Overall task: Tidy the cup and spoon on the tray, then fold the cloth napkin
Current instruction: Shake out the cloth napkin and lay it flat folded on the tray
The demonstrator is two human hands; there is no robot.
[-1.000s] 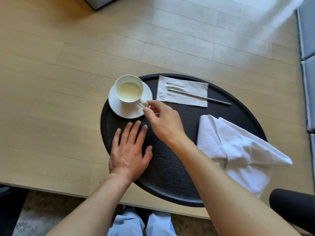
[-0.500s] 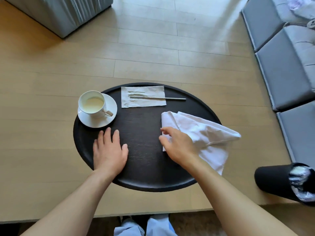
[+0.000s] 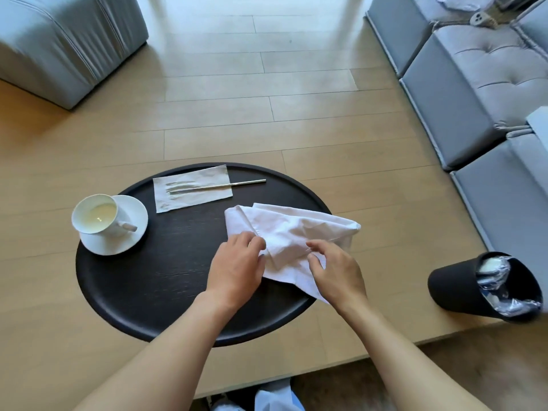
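Observation:
A round black tray [image 3: 142,295] lies on a low wooden table [image 3: 44,307]. At its left edge a white cup [image 3: 96,215] holding pale liquid sits on a white saucer [image 3: 124,241]. A slim metal spoon [image 3: 231,185] rests on a paper napkin [image 3: 192,192] at the tray's far side. A crumpled white cloth napkin [image 3: 296,232] lies on the tray's right side and hangs past the rim. My left hand [image 3: 235,269] pinches the cloth's near left fold. My right hand [image 3: 336,271] pinches the cloth just to the right.
A black bin [image 3: 462,287] with a plastic liner stands by the table's right corner. Grey sofa cushions [image 3: 474,84] run along the right. A grey ottoman [image 3: 59,40] sits at the far left. Wooden floor lies beyond the table.
My right hand left the cup handle and went to the cloth napkin. My left hand lifted off the tray and joined it on the cloth. The view shifted right.

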